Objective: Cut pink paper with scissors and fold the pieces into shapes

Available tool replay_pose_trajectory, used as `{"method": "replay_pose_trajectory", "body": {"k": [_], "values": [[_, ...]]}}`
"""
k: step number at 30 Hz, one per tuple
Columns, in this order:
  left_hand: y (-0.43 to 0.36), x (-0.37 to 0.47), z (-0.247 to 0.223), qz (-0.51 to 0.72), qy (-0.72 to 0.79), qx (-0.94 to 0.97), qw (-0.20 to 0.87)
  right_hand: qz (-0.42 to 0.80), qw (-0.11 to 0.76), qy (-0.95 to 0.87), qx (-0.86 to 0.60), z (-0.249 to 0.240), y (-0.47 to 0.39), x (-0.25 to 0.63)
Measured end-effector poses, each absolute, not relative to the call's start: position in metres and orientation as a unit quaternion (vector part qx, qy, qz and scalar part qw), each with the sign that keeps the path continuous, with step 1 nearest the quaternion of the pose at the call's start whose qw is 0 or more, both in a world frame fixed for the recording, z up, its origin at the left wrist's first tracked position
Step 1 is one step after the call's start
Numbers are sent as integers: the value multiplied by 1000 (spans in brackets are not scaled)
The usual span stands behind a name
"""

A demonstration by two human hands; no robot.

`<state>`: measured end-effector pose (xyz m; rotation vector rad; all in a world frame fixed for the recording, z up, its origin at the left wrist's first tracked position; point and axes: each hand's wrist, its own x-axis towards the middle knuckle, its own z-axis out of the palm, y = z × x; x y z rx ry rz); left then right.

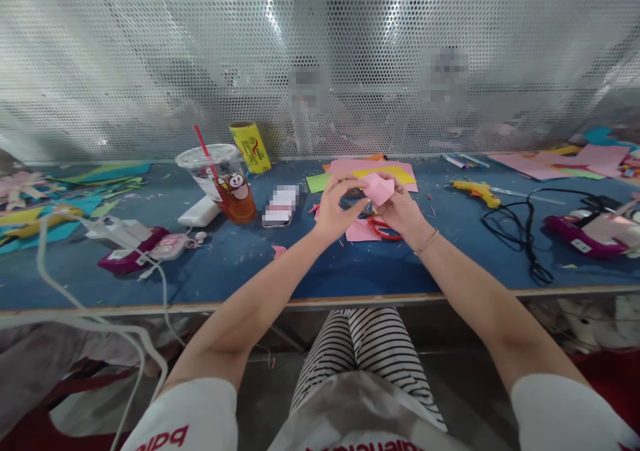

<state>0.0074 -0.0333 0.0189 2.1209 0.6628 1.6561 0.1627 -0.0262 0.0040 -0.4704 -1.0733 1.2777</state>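
A small folded piece of pink paper point(379, 188) is held up above the table between my two hands. My right hand point(401, 210) grips it from the right, with fingers behind it. Curved in from the left, my left hand point(336, 210) has its fingertips at the paper's left edge, the thumb just below. Beneath the hands lie red-handled scissors point(384, 228), partly hidden, and a pink sheet point(356, 231). Behind them is a stack of coloured paper point(340, 167) in pink, yellow, green and orange.
Left of my hands are a phone point(281, 206), a drink cup point(233, 198) with a red straw, a yellow can point(251, 148) and a purple power strip point(133, 251). To the right are a yellow glue gun point(477, 193) and black cable point(525, 238). A perforated metal screen point(350, 58) stands behind.
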Motion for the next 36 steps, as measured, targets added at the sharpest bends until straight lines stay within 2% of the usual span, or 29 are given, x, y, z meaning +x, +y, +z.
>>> {"method": "replay_pose_trajectory", "body": {"k": [4,16,22,27,32,36], "values": [[-42,9,21,591,269,758,60,546,637,-498,-217,3,-29,159],[-45,10,15,582,240,777,-14,502,656,-512,-235,10,-35,156],[-47,10,20,577,269,771,31,407,700,-525,-262,9,-32,154],[-46,11,21,579,250,766,126,304,684,-586,-310,18,-47,154],[-41,11,16,584,233,762,158,306,693,-576,-308,18,-46,152],[-42,9,18,564,250,780,107,354,705,-530,-311,10,-31,156]]}}
